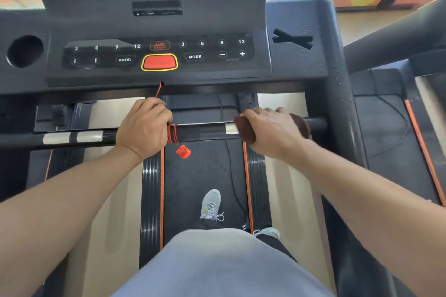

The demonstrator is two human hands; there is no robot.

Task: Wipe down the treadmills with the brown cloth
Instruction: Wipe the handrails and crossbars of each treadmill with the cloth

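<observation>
I note below the matt dark plastic console (159, 31): glossy black handlebar (205, 130) with silvery metal-looking patches; soft matt brown cloth (247, 129) wrapped on it; red cord (173, 133), glossy red plastic clip (183, 151); matt textured belt (205, 171).

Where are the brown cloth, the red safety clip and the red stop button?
brown cloth (246, 129): head view, on the flat fold left of the right hand, wrapped on the handlebar.
red safety clip (183, 151): head view, middle of the clip's body.
red stop button (159, 62): head view, centre of its face.
</observation>
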